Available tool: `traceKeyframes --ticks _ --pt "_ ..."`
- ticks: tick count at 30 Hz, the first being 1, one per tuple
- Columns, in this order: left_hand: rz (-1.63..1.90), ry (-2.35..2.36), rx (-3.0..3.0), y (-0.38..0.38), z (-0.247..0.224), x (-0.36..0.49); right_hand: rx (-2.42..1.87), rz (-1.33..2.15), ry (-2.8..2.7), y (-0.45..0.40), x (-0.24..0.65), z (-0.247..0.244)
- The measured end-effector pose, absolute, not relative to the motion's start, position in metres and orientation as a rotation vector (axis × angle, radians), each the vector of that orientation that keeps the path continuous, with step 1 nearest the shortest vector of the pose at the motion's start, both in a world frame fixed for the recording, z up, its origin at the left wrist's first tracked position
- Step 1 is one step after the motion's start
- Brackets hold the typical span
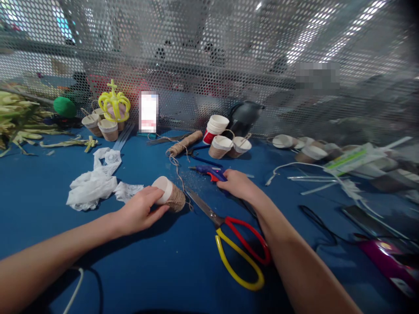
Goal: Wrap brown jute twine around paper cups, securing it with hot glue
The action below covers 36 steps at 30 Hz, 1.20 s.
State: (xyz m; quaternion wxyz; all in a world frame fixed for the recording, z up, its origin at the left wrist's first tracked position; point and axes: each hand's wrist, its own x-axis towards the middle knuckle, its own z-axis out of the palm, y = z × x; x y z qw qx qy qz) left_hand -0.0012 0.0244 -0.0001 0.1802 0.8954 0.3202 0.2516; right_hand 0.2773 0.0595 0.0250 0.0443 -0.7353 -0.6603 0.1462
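Observation:
My left hand (144, 208) grips a white paper cup (175, 198) wrapped in brown twine, lying tilted on the blue table (157, 266). The cup's white rim faces up and left. In my right hand (238, 184) is the handle of a blue glue gun (206, 170) with a red trigger, its nozzle pointing left. Twine runs from the cup up to a twine roll (186, 143). Scissors (214, 218) with one red and one yellow handle lie slightly open between my forearms. White lace (91, 185) is bunched left of the cup.
Behind stand stacked cups (216, 126), twine-covered baskets (221, 147), a dark jug (245, 115) and a phone (148, 112) against perforated metal. Corn husks (16, 113) are far left; cables, glue sticks and a purple box (389, 261) are right.

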Motion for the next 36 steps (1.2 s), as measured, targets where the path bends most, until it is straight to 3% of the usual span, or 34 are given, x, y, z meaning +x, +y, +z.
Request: traceKeyframes --ticks 12,18,26,36 --pt "0.622 0.979 2.426 0.025 0.003 -0.003 -1.507 1.114 -1.563 0.016 0.237 0.071" --pt "0.580 1.086 2.203 0.027 0.005 -0.004 -1.553 1.004 -1.966 -0.002 0.223 0.083" --pt "0.593 1.098 2.145 0.027 0.003 -0.004 -1.594 0.549 -2.291 -0.010 0.211 0.081" --pt "0.598 1.097 2.155 0.028 0.002 -0.004 -1.547 0.540 -2.249 -0.011 0.208 0.071"
